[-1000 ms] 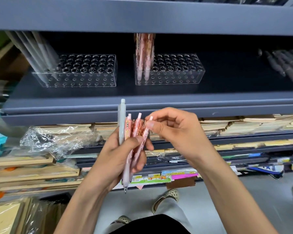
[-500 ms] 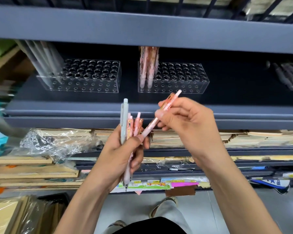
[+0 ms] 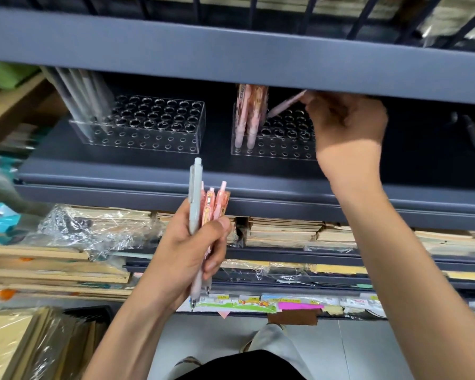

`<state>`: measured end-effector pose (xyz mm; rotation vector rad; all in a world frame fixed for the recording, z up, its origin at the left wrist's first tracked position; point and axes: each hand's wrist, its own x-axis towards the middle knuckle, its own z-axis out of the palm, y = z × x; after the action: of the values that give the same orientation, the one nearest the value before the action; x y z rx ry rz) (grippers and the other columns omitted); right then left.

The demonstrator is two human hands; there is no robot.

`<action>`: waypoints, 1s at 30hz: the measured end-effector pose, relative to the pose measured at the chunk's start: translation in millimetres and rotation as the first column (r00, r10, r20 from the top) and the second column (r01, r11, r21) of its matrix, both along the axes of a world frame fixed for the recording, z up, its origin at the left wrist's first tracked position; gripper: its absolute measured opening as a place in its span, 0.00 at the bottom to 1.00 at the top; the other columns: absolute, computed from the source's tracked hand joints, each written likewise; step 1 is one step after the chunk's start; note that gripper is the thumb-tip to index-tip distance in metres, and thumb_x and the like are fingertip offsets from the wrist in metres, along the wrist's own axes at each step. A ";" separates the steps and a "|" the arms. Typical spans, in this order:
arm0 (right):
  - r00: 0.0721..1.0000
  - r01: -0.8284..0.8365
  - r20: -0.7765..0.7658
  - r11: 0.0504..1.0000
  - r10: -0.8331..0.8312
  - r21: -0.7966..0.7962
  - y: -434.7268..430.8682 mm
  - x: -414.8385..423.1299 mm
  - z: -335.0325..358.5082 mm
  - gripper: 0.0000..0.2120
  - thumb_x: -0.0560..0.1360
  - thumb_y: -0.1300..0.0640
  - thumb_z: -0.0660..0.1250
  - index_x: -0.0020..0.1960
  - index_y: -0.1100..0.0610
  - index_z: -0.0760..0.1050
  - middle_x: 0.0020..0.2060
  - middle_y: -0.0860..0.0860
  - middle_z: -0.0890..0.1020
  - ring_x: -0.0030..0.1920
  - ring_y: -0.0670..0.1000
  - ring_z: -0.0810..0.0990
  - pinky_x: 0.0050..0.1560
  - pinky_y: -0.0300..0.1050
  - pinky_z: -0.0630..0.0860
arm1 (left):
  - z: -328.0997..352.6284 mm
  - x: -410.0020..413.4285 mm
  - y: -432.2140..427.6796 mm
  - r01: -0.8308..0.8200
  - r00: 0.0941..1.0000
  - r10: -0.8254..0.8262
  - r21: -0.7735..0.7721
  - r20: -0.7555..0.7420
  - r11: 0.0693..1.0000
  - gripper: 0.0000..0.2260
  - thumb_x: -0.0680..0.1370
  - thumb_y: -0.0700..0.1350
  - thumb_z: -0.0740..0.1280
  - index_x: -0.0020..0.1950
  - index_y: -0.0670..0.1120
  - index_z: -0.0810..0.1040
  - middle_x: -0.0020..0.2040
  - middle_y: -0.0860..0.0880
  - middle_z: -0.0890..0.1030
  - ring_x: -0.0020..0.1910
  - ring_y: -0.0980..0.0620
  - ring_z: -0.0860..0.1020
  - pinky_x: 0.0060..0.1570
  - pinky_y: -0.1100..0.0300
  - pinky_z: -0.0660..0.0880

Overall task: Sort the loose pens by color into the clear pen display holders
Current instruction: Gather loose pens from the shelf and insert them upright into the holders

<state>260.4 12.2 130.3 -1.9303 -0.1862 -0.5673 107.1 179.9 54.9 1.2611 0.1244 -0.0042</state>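
Above the holder (image 3: 272,152), right fingers (image 3: 313,102) pinch pink pen (image 3: 285,104), left fingers (image 3: 215,266) grip pens (image 3: 218,205)

A grey-blue metal shelf (image 3: 231,174) crossed the middle, with stacked paper goods (image 3: 283,231) beneath toward five o'clock, crumpled clear wrap (image 3: 93,229) at eight, a teal box (image 3: 0,218) at nine and a pink label (image 3: 299,305) near five.
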 end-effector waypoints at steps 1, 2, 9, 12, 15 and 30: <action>1.000 0.009 -0.017 0.998 -0.010 -0.059 2.5 4.0 0.6 0.08 0.74 0.59 0.66 0.46 0.61 0.82 0.42 0.54 0.85 0.47 0.52 0.83 0.57 0.48 0.77 | -1.0 -0.3 2.1 0.003 1.000 -0.003 0.002 0.004 1.000 0.12 0.75 0.44 0.68 0.46 0.40 0.67 0.24 0.44 0.65 0.19 0.51 0.61 0.18 0.64 0.61; 0.999 0.016 -0.027 0.994 -0.019 -0.112 5.6 7.4 2.1 0.09 0.75 0.57 0.66 0.48 0.61 0.82 0.45 0.56 0.85 0.50 0.56 0.82 0.59 0.52 0.76 | -1.3 -0.8 4.1 0.006 1.000 -0.006 0.004 0.005 1.000 0.14 0.75 0.45 0.70 0.45 0.39 0.68 0.24 0.43 0.65 0.19 0.51 0.61 0.18 0.64 0.62; 0.999 -0.034 -0.025 0.845 0.025 -0.533 25.3 15.9 15.1 0.13 0.81 0.54 0.58 0.59 0.60 0.75 0.57 0.59 0.79 0.59 0.59 0.75 0.54 0.44 0.65 | -4.0 -4.8 8.2 -0.001 0.998 0.001 0.005 0.057 1.000 0.14 0.78 0.46 0.70 0.44 0.34 0.74 0.22 0.49 0.72 0.18 0.54 0.63 0.19 0.66 0.63; 1.000 -0.021 -0.019 0.780 0.011 -0.626 29.6 14.0 16.7 0.16 0.82 0.55 0.56 0.63 0.61 0.73 0.62 0.60 0.77 0.62 0.61 0.73 0.59 0.47 0.65 | -6.5 -7.0 11.6 -0.008 0.999 0.006 0.044 0.031 0.999 0.12 0.76 0.48 0.70 0.40 0.40 0.79 0.21 0.48 0.66 0.18 0.52 0.61 0.20 0.65 0.62; 1.000 -0.016 -0.030 0.765 -0.004 -0.644 31.6 14.9 17.7 0.15 0.82 0.56 0.55 0.64 0.61 0.72 0.63 0.59 0.76 0.64 0.61 0.72 0.63 0.48 0.64 | -8.5 -9.5 15.8 0.029 0.999 -0.030 0.040 0.026 0.999 0.13 0.76 0.50 0.71 0.42 0.41 0.80 0.21 0.47 0.65 0.19 0.53 0.59 0.21 0.66 0.61; 0.697 -0.566 -0.416 0.804 0.584 0.180 13.1 -97.6 -24.5 0.06 0.72 0.61 0.73 0.48 0.60 0.83 0.35 0.50 0.83 0.30 0.40 0.73 0.30 0.29 0.68 | -6.7 -22.6 16.6 0.121 0.993 -0.121 -0.001 -0.008 0.993 0.15 0.77 0.54 0.70 0.43 0.42 0.84 0.22 0.47 0.72 0.17 0.52 0.66 0.17 0.64 0.66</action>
<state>162.9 25.3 105.8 -1.7780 -0.4565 0.3094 84.5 196.5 48.2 1.2664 0.0550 -0.1142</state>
